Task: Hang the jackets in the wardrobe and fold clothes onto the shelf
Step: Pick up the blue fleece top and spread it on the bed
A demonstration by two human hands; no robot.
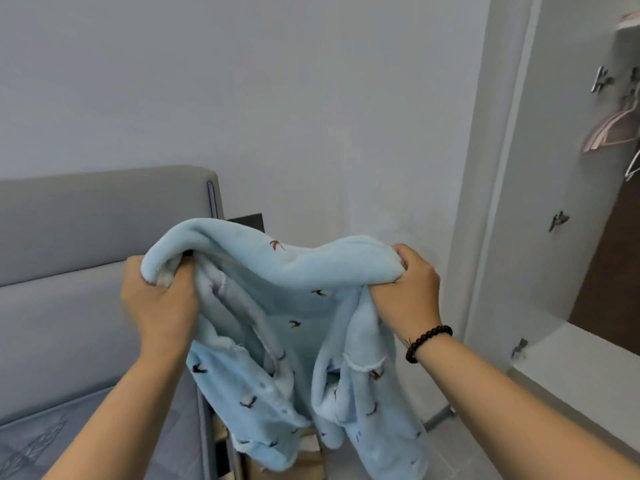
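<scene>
Fingers [162, 278] of the left hand [157, 303] are curled tightly round a bunched edge of the light blue fleece jacket printed with small dark birds [277, 327], and the right hand [408, 292] grips the opposite upper edge in a closed fist, thumb on top. Ordered by size, the remaining items are as follows. A plain pale grey wall [277, 98] fills the upper half of the view. A grey upholstered bed with a padded headboard [86, 230] occupies the left side, its quilted grey mattress visible at lower left. A white open wardrobe [554, 168] stands at the right, with a dark brown interior panel and a white shelf [588, 368] at its lower edge. The jacket is held up in the air between the two hands, in front of the wall, between the bed and the wardrobe; its upper edge sags between the fists and its front panels hang down freely, touching neither bed nor shelf. Pink clothes hangers [609, 131] hang inside the wardrobe at upper right. Metal door hinges [557, 220] are fixed along the wardrobe frame. A dark beaded bracelet [427, 342] sits on the right wrist.
</scene>
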